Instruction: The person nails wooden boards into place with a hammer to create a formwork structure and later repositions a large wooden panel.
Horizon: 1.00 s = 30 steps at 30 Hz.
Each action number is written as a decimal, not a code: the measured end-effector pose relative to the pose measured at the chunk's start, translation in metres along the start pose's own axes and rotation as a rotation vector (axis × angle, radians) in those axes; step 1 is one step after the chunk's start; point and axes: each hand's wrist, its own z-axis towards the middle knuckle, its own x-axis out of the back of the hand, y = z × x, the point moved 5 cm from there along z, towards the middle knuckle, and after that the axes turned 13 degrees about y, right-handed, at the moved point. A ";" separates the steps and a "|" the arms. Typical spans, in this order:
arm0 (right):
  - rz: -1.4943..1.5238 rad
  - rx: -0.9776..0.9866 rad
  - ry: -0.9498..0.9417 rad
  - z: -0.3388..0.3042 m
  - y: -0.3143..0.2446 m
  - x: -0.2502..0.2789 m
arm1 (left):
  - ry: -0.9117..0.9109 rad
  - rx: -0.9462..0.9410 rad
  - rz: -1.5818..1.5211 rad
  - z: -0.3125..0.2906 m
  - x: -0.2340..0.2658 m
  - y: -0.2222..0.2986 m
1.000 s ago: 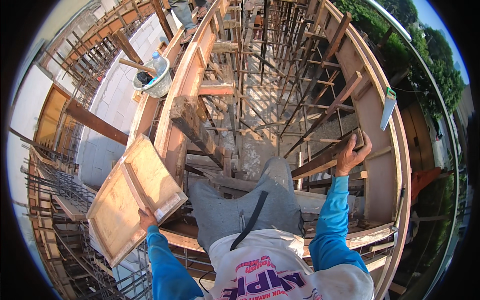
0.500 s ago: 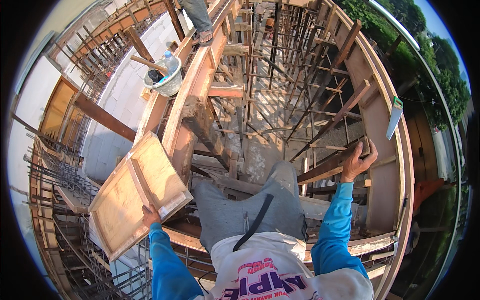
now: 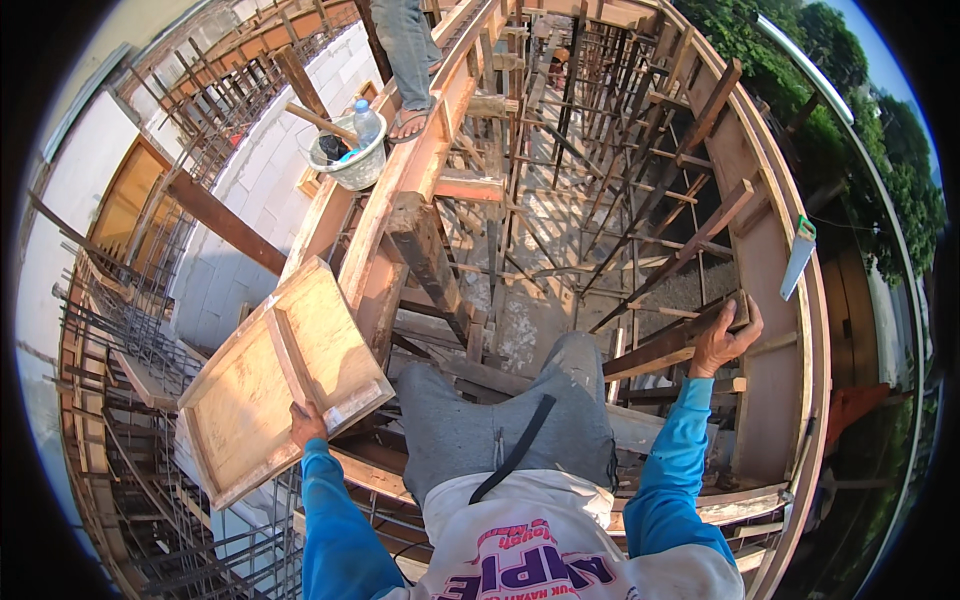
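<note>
My left hand (image 3: pixel 308 424) grips the lower edge of a framed plywood panel (image 3: pixel 250 400), which has a wooden rib across its middle. The panel is tilted and held out to my left, its upper corner close to the long formwork beam (image 3: pixel 372 225). On the right, my right hand (image 3: pixel 727 340) is closed around the upper end of a slanting wooden brace (image 3: pixel 655 348). The palm side of that grip is hidden. Near that hand a handsaw (image 3: pixel 797 262) with a green handle hangs at the right formwork wall (image 3: pixel 765 260).
A bucket (image 3: pixel 352 172) with a bottle and a wooden handle stands beside the left beam. Another person's sandalled foot (image 3: pixel 408 124) is on that beam. Below me are many wooden props (image 3: pixel 545 215) and a deep drop. Steel rebar (image 3: pixel 130 430) crowds the left.
The other person's foot has come nearer along the left beam. My view has shifted slightly; both hands keep their grips on the panel and the brace.
</note>
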 end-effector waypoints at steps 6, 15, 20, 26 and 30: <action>0.000 0.003 -0.004 -0.001 0.003 0.000 | 0.031 -0.015 -0.008 -0.002 0.003 0.004; 0.002 -0.002 0.009 -0.001 0.005 -0.001 | -0.030 0.012 0.001 -0.003 0.009 0.010; 0.006 -0.003 0.008 -0.001 0.002 -0.001 | -0.022 -0.002 0.002 -0.002 0.004 0.003; -0.015 0.022 0.006 0.000 0.002 0.000 | 0.007 -0.003 -0.008 -0.002 0.001 0.001; 0.003 0.011 0.006 -0.001 0.003 0.000 | 0.029 -0.004 -0.011 -0.002 0.004 0.003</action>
